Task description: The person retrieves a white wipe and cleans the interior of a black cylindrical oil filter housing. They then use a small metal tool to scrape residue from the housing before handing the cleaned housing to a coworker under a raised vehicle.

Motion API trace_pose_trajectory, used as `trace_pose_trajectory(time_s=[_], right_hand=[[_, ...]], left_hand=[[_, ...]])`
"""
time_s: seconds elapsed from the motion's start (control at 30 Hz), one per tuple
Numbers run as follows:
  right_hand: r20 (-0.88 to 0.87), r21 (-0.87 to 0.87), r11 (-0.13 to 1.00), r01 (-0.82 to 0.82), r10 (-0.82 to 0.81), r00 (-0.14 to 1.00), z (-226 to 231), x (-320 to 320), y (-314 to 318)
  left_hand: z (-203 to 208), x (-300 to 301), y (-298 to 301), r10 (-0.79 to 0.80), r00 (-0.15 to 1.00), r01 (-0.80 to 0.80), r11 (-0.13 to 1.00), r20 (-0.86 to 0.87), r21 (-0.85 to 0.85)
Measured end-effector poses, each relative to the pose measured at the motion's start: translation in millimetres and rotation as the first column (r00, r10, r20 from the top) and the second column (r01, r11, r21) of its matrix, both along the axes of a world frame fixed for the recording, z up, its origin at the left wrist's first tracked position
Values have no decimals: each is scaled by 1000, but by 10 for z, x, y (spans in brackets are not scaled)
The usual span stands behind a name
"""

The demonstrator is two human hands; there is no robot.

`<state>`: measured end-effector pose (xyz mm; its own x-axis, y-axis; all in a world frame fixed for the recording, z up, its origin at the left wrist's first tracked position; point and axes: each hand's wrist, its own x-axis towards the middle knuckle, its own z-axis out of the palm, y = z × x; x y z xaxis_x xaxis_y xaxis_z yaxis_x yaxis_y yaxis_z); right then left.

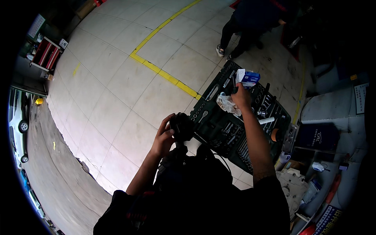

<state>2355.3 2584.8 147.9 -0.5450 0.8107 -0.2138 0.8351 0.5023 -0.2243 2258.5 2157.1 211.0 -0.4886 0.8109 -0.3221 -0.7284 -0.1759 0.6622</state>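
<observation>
My left hand (pixel 164 135) is closed around a dark, rounded object (pixel 182 126) held in front of my body; its kind is too dark to tell. My right arm reaches out over an open dark green tool case (pixel 213 109). There my right hand (pixel 242 96) is closed on a slim dark thing, perhaps a tool handle, which I cannot make out. Next to that hand lies a crumpled clear plastic bag (pixel 226 102). A blue and white box (pixel 249 77) sits just beyond it. In the case are sockets, a ratchet (pixel 203 116) and a row of wrenches (pixel 243 152).
A white tube (pixel 266 120) and an orange-brown ring (pixel 274 135) lie on the case's right side. Another person (pixel 250 23) stands beyond it. Yellow tape (pixel 166 74) marks the tiled floor. To the right are a dark blue bag (pixel 318 137) and a metal part (pixel 290 186).
</observation>
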Motion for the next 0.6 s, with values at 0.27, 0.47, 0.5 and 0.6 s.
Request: trace_pose_trajectory(time_s=[0.27, 0.47, 0.5, 0.6], right_hand=[[-693, -234, 972, 35, -192, 695, 391, 902, -343], [-601, -750, 492, -441, -786, 144, 958, 1185, -1386], [-499, -778, 345, -524, -847, 184, 1033, 1170, -1580], [-325, -712, -73, -698, -848, 420, 1242, 1000, -2004]], left_hand=[[107, -117, 28, -65, 985, 45, 991, 158, 129], [246, -140, 52, -63, 996, 54, 989, 63, 136], [268, -138, 54, -51, 998, 48, 995, 32, 89], [331, -100, 67, 6, 998, -4, 999, -54, 42]])
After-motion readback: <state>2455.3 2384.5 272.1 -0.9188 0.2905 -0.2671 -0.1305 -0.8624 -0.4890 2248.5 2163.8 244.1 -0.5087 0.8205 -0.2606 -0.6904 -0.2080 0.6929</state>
